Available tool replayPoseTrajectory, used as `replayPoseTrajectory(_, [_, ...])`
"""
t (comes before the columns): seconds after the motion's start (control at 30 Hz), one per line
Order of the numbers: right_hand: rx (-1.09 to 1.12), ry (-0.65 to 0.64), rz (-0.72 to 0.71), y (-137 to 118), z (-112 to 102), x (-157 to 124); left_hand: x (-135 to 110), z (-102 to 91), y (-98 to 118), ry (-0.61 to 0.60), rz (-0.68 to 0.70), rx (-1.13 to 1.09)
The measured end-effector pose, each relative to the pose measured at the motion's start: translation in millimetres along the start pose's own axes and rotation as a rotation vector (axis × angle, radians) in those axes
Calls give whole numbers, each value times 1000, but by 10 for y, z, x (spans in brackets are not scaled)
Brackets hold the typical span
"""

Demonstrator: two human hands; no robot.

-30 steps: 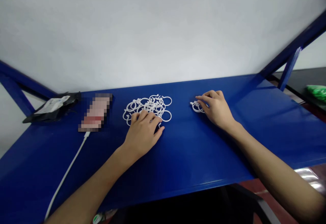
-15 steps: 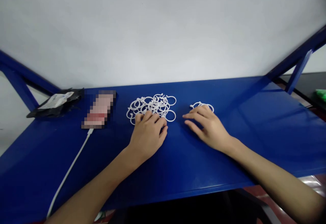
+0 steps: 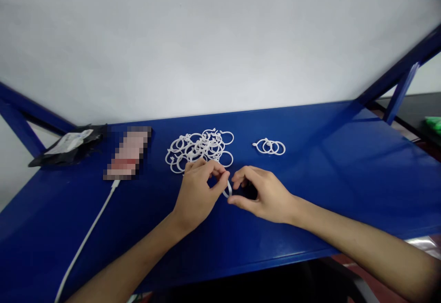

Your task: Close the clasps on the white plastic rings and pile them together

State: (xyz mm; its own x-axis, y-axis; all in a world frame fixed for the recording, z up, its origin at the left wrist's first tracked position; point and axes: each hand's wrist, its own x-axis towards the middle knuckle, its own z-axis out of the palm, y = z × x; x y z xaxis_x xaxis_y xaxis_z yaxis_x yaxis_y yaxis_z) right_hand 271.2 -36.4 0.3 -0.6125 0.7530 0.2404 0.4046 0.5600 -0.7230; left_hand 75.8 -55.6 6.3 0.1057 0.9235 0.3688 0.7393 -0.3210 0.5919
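My left hand point(image 3: 201, 193) is closed, its thumb and forefinger pinching the top of a white plastic ring point(image 3: 229, 189). The ring is seen nearly edge-on just above the table. Facing it, my right hand point(image 3: 263, 192) has thumb and fingers apart, and the thumb tip is close to the ring's lower edge; whether it touches I cannot tell. Behind my left hand lies a tangled pile of similar white rings point(image 3: 225, 159) with small knobbed ends, partly covered by my fingers. A smaller overlapping group of white rings point(image 3: 280, 148) lies beyond my right hand.
On the left of the blue table point(image 3: 327, 174) lies a blurred-out phone-like object point(image 3: 129, 151) with a white cable point(image 3: 86, 234) running to the front edge. A black plastic package point(image 3: 69, 147) lies at the far left. A pale wall point(image 3: 220, 41) stands behind.
My left hand has lifted one ring out near the pile's front. My right hand has moved left and toward me, from the small group to beside the held ring.
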Motion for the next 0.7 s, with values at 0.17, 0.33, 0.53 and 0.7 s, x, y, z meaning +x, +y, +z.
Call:
replayPoseTrajectory(0.17, [-6,21,-8,22,46,-3,5,-2,-7,25,-74,-70])
replayPoseTrajectory(0.33, [6,35,60,22,40,13,11,-13,1,9,-157,-137])
replayPoseTrajectory(0.53, [-31,38,62,16,38,56,1,-23,38,-36,-173,-267])
replayPoseTrajectory(0.7, [-13,89,13,68,16,74,2,-30,19,23,-79,-228])
